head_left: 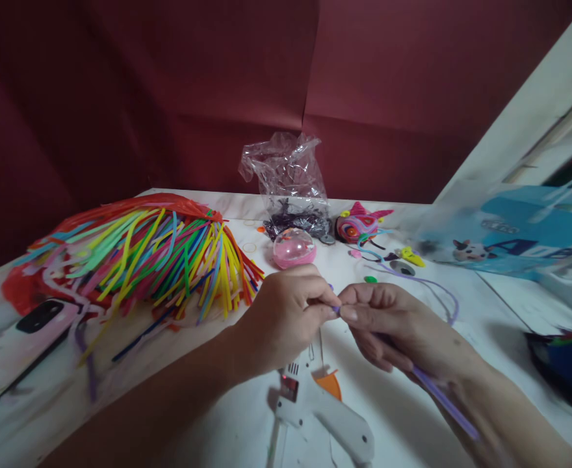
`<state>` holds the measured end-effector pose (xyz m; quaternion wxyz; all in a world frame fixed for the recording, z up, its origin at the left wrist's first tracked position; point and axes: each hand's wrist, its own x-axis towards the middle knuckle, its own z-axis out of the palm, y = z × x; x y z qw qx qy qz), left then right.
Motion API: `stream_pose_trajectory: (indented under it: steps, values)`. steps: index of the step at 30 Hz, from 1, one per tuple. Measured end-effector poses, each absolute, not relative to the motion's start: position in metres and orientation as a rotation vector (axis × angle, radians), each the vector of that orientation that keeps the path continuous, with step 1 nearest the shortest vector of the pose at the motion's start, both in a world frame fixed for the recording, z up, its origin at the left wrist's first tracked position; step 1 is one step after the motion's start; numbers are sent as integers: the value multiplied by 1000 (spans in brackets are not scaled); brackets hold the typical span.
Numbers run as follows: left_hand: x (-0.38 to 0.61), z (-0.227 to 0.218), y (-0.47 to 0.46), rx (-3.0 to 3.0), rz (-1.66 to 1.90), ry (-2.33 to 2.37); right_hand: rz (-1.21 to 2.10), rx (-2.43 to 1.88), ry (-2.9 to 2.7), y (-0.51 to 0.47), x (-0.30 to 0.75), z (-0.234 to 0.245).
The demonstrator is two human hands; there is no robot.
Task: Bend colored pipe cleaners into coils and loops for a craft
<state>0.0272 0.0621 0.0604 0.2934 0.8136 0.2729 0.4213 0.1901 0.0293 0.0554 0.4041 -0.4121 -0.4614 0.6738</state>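
Between my two hands a purple pipe cleaner (444,402) is pinched, just above the white table. My left hand (286,315) closes thumb and forefinger on one end of it. Fingertips of my right hand (393,322) grip it right beside them, and its long tail runs out under the right palm toward the lower right. Beneath the hands lies a white glue gun (337,422), partly covered by the left hand, with an orange piece (329,385) beside it. A clear and pink capsule ball (294,248) sits just beyond my left hand.
A red bag of colourful pipe cleaners (169,253) spreads over the left, near a phone (27,344). Behind are a clear plastic bag (290,175) and a pink wrapped figure (359,224). A purple strand (432,283) curls at right, before a blue printed bag (524,227).
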Motion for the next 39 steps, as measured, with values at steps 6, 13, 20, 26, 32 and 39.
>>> stream_pose_trajectory:
  steps: [6,13,20,26,32,39]
  values:
    - [36,58,54,1418,1118,625,1830,-825,-1015,24,189,60]
    - [48,49,46,1069,1136,623,1822,-835,-985,23,186,61]
    - [40,54,56,1294,1030,622,1764,-958,-980,28,190,60]
    - [29,63,65,1602,937,660,1788,-991,-1022,31,192,58]
    - [37,60,56,1224,993,669,1819,-947,-1016,30,190,56]
    - [42,53,55,953,994,750,1521,-1159,-1188,29,185,60]
